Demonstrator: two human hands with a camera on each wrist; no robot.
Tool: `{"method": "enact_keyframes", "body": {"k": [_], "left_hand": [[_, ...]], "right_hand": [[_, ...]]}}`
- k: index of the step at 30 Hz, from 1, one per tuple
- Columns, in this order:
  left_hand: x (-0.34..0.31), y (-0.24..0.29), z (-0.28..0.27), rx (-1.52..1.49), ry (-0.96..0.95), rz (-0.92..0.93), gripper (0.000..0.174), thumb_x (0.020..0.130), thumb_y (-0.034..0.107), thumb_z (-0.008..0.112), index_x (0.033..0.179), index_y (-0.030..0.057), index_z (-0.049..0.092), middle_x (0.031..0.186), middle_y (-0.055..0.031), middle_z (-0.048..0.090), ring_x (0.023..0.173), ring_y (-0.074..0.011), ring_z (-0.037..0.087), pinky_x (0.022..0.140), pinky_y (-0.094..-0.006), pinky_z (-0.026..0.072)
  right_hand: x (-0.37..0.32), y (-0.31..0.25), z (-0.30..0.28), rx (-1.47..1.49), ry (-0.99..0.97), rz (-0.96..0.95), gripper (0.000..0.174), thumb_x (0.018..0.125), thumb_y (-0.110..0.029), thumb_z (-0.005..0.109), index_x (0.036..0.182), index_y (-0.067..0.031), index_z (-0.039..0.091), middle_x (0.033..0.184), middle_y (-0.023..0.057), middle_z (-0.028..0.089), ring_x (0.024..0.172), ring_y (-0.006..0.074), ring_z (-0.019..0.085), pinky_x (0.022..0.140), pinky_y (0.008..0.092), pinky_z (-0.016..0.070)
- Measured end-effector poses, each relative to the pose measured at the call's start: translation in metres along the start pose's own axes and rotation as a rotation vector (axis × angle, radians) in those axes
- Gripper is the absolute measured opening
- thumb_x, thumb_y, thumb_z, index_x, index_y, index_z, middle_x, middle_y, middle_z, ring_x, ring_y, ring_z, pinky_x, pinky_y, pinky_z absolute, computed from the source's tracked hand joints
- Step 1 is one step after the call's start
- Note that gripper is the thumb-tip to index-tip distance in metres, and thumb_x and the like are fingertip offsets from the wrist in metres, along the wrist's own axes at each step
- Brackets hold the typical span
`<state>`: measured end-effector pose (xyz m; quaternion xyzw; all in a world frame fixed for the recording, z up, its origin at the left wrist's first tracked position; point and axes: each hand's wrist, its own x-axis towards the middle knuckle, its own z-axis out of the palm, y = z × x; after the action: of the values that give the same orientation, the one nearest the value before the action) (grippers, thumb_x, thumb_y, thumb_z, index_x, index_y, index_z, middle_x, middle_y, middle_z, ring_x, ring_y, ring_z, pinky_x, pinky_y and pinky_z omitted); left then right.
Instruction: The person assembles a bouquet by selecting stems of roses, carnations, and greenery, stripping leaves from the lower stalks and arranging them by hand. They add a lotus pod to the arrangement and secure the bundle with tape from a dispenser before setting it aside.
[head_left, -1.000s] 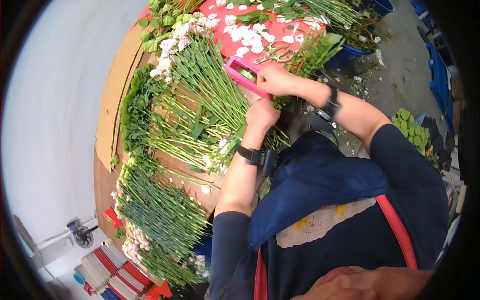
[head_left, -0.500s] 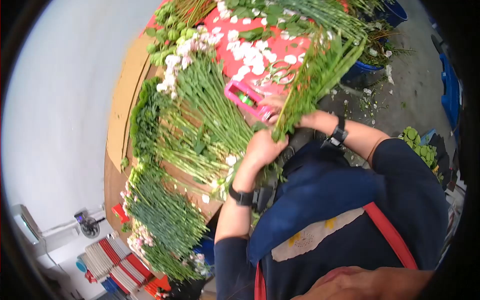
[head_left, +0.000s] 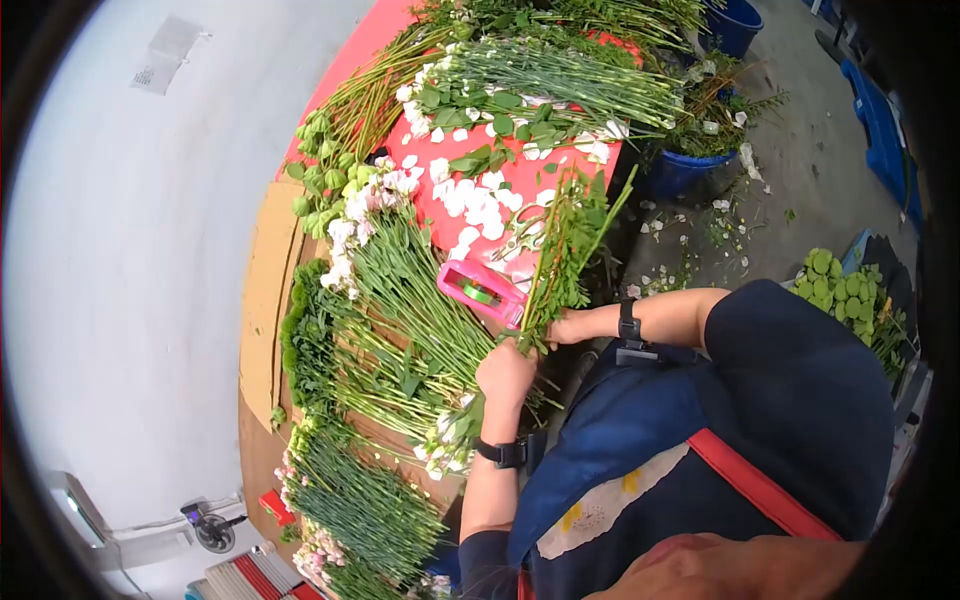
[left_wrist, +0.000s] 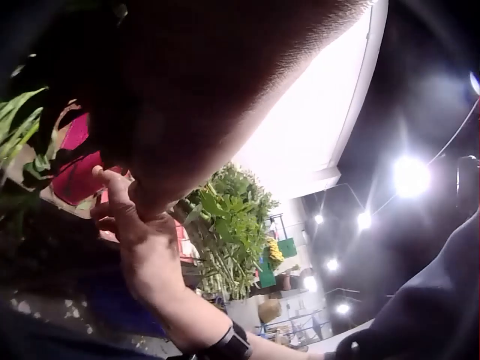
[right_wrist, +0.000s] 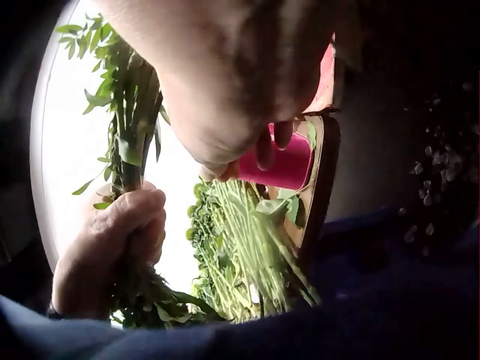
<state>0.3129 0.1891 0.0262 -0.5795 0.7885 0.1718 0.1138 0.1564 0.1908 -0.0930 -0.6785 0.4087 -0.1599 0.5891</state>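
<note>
My left hand (head_left: 507,372) grips a bunch of leafy green stems (head_left: 565,245) near its lower end, with the leaves pointing up and away. In the right wrist view, its fingers wrap round the stems below the foliage. My right hand (head_left: 568,328) is close beside the bunch's lower part; its fingers bend in the right wrist view, but I cannot tell whether they pinch anything. A pink tape dispenser (head_left: 512,309) with a green roll (head_left: 478,293) sits on the table just beyond both hands. Scissors (head_left: 517,240) lie behind the dispenser, partly covered by the bunch.
Long-stemmed pale pink flowers (head_left: 345,240) lie left of the dispenser, with more bundles (head_left: 370,490) nearer the front. White petals (head_left: 480,208) are scattered over the red table covering (head_left: 425,200). A blue bucket (head_left: 690,175) of greenery stands on the floor to the right.
My right hand has left the tape dispenser and moved beside the bunch. The leafy bunch swung up across the dispenser's right side, in my left hand. The head view has shifted.
</note>
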Motion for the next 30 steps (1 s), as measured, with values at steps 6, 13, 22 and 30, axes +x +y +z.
{"method": "enact_keyframes", "body": {"k": [6, 13, 22, 30], "left_hand": [[0.002, -0.007, 0.001, 0.098, 0.128, 0.002, 0.034, 0.077, 0.037, 0.063, 0.087, 0.0053, 0.06, 0.07, -0.017, 0.064, 0.065, -0.0344, 0.065, 0.058, -0.044, 0.0508], [-0.01, 0.042, -0.014, -0.033, 0.153, 0.225, 0.031, 0.089, 0.035, 0.049, 0.1, 0.0064, 0.055, 0.074, -0.0193, 0.063, 0.068, -0.0382, 0.062, 0.058, -0.0456, 0.0485], [-0.012, 0.065, -0.04, -0.887, -0.327, 0.255, 0.057, 0.1, 0.044, 0.029, 0.09, -0.0011, 0.062, 0.081, -0.0108, 0.064, 0.076, -0.0235, 0.06, 0.072, -0.0361, 0.0465], [-0.015, 0.106, -0.089, -1.109, -0.686, 0.06, 0.062, 0.096, 0.055, 0.029, 0.092, 0.003, 0.062, 0.074, -0.0052, 0.061, 0.061, -0.0111, 0.052, 0.052, -0.0231, 0.0415]], "right_hand": [[-0.03, -0.065, -0.011, 0.405, 0.02, -0.011, 0.027, 0.086, -0.021, 0.057, 0.071, 0.0007, 0.066, 0.061, 0.006, 0.066, 0.06, 0.014, 0.064, 0.06, 0.026, 0.0483], [-0.079, -0.096, -0.064, 1.003, 0.132, 0.148, 0.034, 0.092, -0.033, 0.053, 0.094, 0.0, 0.063, 0.077, 0.0129, 0.067, 0.037, 0.0065, 0.034, 0.034, 0.0225, 0.0251], [-0.147, -0.037, -0.075, 0.185, 0.16, -0.23, 0.03, 0.088, -0.019, 0.06, 0.114, -0.0042, 0.06, 0.097, 0.0075, 0.065, 0.079, 0.0138, 0.061, 0.071, 0.0291, 0.0501], [-0.113, -0.059, -0.103, 0.284, 0.235, -0.636, 0.042, 0.089, -0.02, 0.059, 0.125, -0.0016, 0.048, 0.109, 0.0129, 0.059, 0.091, 0.0234, 0.063, 0.079, 0.0357, 0.0504]]}}
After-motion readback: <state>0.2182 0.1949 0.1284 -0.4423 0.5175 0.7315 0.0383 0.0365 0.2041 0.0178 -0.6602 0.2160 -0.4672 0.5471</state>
